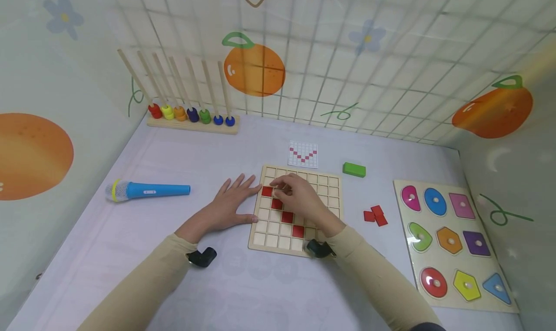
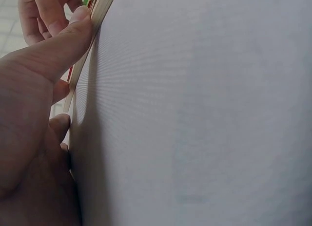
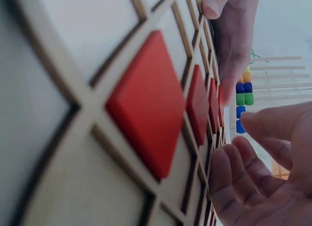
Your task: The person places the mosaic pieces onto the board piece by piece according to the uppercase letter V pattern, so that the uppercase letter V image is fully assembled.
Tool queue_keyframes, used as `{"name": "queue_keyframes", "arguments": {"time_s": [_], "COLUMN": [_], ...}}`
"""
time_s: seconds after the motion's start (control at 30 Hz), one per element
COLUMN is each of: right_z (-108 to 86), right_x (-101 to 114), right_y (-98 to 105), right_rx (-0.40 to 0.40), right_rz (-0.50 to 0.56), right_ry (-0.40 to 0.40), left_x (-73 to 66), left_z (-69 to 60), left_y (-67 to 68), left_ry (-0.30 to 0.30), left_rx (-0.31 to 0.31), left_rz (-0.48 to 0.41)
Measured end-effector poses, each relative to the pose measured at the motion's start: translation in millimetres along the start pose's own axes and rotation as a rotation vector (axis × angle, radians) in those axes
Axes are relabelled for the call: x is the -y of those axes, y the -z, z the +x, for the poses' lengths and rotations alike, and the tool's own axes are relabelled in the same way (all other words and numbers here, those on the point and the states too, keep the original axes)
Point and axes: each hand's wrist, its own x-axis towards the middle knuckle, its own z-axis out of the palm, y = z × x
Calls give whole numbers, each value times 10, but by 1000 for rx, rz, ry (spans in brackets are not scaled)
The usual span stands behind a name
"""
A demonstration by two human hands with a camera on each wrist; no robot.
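Board [image 1: 284, 242], a wooden grid, lay flat on the table [image 1: 243, 292]. Four red tiles [image 1: 287, 217] occupied its cells in a diagonal line. The left hand [image 1: 228, 206] was spread open, thumb and index finger touching the board's left edge. The right hand [image 1: 299, 196] was positioned over the grid, fingers bent; whether it gripped anything could not be determined, the fingertips being partly hidden. Three loose tiles [image 1: 381, 220] lay right of the board, the pattern card [image 1: 303, 154] beyond its far edge.
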Motion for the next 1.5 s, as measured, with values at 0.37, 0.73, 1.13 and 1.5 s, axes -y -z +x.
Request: {"name": "queue_keyframes", "arguments": {"time_s": [0.37,0.73,1.13,1.5], "right_z": [-83,-200,-381,-547], "right_x": [-47,-120,-163,-228], "right_y": [77,152,236,315], "right_rx": [4,11,4,-18], "right_rz": [3,-4,-29,-11], "right_ry": [-12,15,-10,-27], "left_x": [-3,-25,-46,-43], "left_z": [0,-4,-11,-11], "left_y": [-6,6,12,3], "left_ry": [-10,-2,2,2], "left_rx": [-14,-16,-17,-24], "left_rz": [-4,0,-3,-1]}}
